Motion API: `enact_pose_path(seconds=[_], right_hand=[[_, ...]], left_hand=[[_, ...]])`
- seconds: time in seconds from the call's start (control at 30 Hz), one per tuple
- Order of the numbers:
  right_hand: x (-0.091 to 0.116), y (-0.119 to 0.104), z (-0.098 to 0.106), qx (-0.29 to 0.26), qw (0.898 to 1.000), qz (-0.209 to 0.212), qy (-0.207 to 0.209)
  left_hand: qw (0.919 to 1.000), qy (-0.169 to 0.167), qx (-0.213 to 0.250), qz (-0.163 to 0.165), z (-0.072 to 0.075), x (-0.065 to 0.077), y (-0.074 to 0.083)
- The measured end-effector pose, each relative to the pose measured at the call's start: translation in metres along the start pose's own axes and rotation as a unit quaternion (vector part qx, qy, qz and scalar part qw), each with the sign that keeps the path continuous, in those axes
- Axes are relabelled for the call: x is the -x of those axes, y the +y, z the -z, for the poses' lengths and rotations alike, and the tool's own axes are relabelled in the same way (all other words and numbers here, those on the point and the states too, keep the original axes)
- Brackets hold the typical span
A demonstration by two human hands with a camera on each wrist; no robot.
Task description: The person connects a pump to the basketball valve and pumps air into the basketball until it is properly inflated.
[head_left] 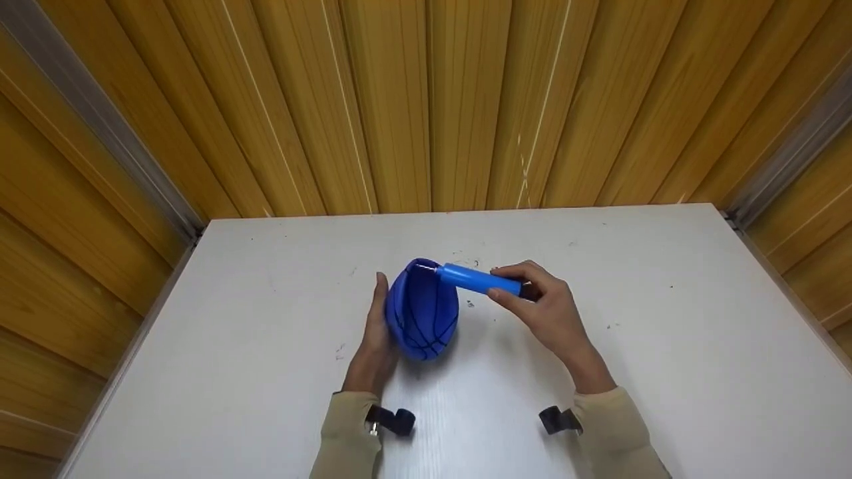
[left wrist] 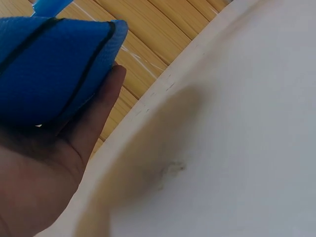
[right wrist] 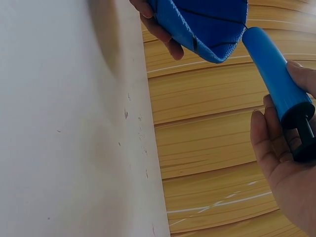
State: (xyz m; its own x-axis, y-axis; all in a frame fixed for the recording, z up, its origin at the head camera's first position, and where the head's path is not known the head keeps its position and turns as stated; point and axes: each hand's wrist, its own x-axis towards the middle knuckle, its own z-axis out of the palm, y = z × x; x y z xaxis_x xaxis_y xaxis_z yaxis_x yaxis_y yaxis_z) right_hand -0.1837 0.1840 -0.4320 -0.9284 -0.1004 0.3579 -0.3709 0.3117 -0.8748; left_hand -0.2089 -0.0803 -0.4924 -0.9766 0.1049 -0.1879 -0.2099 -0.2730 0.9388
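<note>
A caved-in blue basketball [head_left: 424, 319] with black lines is held up over the table, its hollow side facing the right hand. My left hand [head_left: 374, 336] grips it from the left, thumb up along its side; in the right wrist view the fingers [right wrist: 160, 32] curl round its outside. My right hand [head_left: 552, 309] holds a blue hand pump [head_left: 476, 279] between thumb and fingers. From the pump's tip a thin metal needle [head_left: 427, 267] points left, overlapping the ball's upper hollow in the head view. At the pump's rear end shows a black rod and handle [right wrist: 305, 129].
Under both hands lies a white table [head_left: 266, 346] with small dark scuff marks. Wood-patterned panels [head_left: 459, 106] rise behind it and at both sides. A small black device [head_left: 393, 420] sticks out from each sleeve cuff.
</note>
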Motion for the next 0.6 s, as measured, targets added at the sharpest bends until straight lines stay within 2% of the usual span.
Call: enact_pose_path(seconds=[0.1, 0.2, 0.27, 0.37, 0.47, 0.6], right_hand=[[0.0000, 0.0020, 0.0000, 0.011, 1.000, -0.004, 0.003], [0.0002, 0.0039, 0.0006, 0.022, 1.000, -0.011, 0.011], [0.0004, 0.0054, 0.0012, 0.025, 0.999, -0.019, 0.018], [0.0009, 0.0066, 0.0025, 0.025, 0.999, -0.030, 0.025], [0.0009, 0.0079, 0.0035, 0.026, 0.999, -0.038, 0.018], [0.0008, 0.0082, 0.0040, 0.023, 0.999, -0.047, -0.008]], left_hand=[[0.9998, -0.010, 0.012, -0.015, 0.0008, -0.0001, -0.0006], [0.9978, -0.043, 0.018, -0.047, 0.0023, -0.0005, -0.0006], [0.9957, -0.066, 0.014, -0.063, 0.0034, -0.0008, -0.0004], [0.9945, -0.079, -0.010, -0.068, 0.0038, -0.0011, 0.0007], [0.9955, -0.056, -0.034, -0.068, 0.0029, -0.0030, 0.0018], [0.9896, 0.005, -0.105, -0.098, 0.0011, -0.0057, 0.0039]])
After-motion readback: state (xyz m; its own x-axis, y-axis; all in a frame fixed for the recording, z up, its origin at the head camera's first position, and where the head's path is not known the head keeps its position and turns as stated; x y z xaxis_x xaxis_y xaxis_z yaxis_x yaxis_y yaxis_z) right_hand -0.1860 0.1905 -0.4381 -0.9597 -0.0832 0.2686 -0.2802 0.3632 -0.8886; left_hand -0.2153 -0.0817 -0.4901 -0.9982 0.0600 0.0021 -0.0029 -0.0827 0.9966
